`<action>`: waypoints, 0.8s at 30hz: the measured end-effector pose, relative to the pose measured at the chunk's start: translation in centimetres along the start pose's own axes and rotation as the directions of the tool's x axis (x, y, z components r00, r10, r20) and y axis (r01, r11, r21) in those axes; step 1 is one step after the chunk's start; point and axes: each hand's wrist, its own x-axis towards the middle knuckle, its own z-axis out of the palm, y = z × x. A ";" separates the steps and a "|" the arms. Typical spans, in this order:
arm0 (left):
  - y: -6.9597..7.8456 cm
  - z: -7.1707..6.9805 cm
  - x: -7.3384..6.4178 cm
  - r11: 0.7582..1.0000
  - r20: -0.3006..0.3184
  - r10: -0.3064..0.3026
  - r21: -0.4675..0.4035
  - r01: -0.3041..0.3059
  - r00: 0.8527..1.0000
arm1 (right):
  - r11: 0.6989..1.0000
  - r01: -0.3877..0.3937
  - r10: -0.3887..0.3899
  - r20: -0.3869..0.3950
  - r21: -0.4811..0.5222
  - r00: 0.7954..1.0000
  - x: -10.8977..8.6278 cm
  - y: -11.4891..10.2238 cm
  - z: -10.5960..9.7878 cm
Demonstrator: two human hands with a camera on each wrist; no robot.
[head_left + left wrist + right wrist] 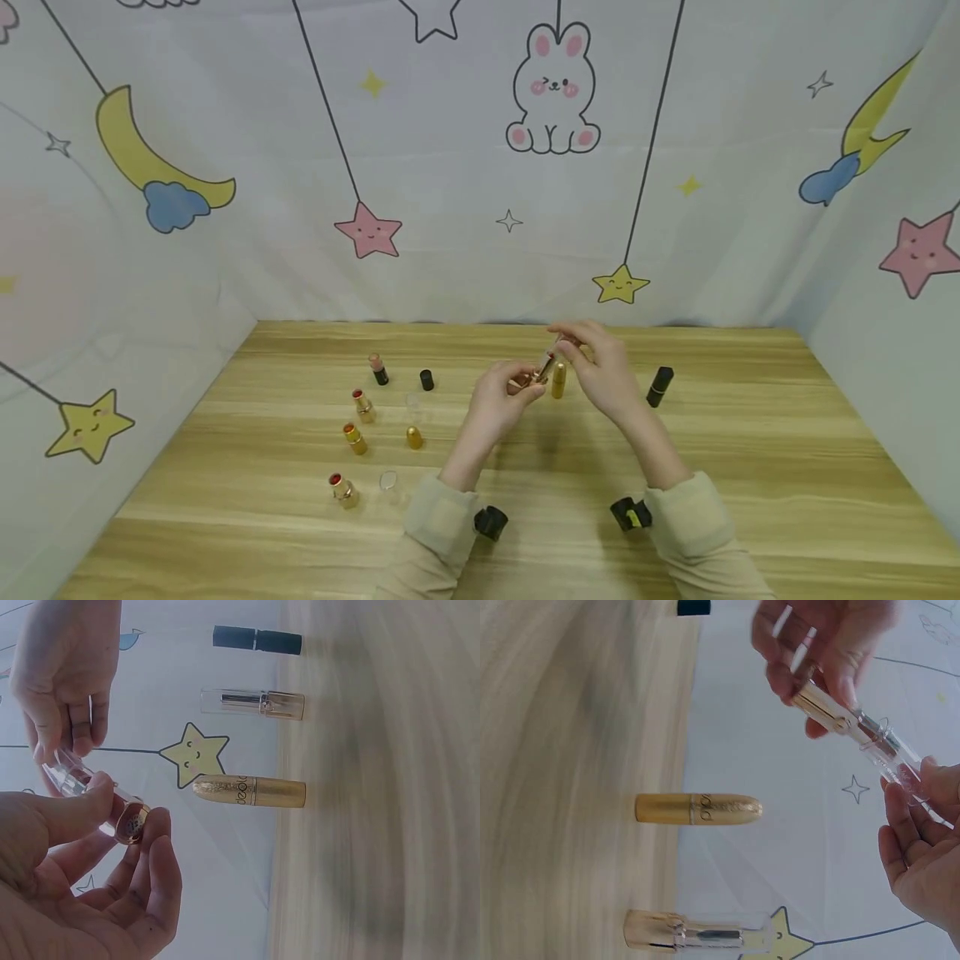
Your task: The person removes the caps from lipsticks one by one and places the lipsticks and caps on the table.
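Note:
Above the table, my left hand [498, 393] grips the gold base of a lipstick [821, 706], which is tilted, its upper end toward my right hand [603, 371]. Thumb and fingers of the right hand pinch a clear cap [889, 754] by its far end. In the right wrist view the cap's rim sits around the lipstick's upper part, apart from the gold base. Just beyond the hands a gold bullet-shaped lipstick [251, 791] stands upright. Near it are a closed lipstick with a clear cap [255, 703], hidden in the head view, and a black lipstick [660, 387].
On the left stand several uncapped lipsticks [363, 407], one with a pink tip [377, 369]. Beside them are a black cap [427, 380], a gold cap [414, 437] and clear caps [388, 483]. A printed curtain [465, 275] closes off the wooden table's back edge.

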 end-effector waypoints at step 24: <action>-0.9 0.3 0.2 0.995 0.009 -0.100 0.010 0.100 0.995 | 1.000 0.021 -0.022 -0.033 -0.012 0.999 -0.1 -0.2 -0.9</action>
